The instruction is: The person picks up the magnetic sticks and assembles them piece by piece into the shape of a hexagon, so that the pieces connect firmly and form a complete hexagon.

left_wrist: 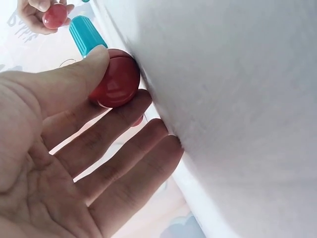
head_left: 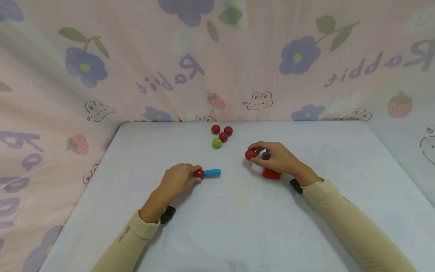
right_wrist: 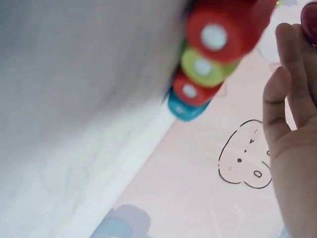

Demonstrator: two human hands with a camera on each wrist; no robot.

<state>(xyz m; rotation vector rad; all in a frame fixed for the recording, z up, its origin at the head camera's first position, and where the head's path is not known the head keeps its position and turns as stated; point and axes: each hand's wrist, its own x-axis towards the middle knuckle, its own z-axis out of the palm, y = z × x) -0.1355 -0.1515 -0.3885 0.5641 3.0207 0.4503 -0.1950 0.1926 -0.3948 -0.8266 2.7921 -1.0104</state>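
My left hand (head_left: 177, 179) pinches a red ball-shaped piece (left_wrist: 117, 82) between thumb and fingertips, low over the table. A blue ribbed handle (head_left: 212, 172) sticks out from this piece toward the right. The other fingers of that hand are spread, their tips near the tabletop. Between thumb and fingers, my right hand (head_left: 276, 156) holds a red ball (head_left: 250, 154). Beneath that hand is a toy (head_left: 271, 173) partly hidden by it; the right wrist view shows its red, yellow-green and blue round parts (right_wrist: 202, 66) with white centres.
Beyond the hands, several small balls lie grouped on the white table (head_left: 217, 223): red ones (head_left: 215, 129) and a green one (head_left: 216, 142). A patterned curtain (head_left: 238, 75) hangs behind the table's far edge and along its sides.
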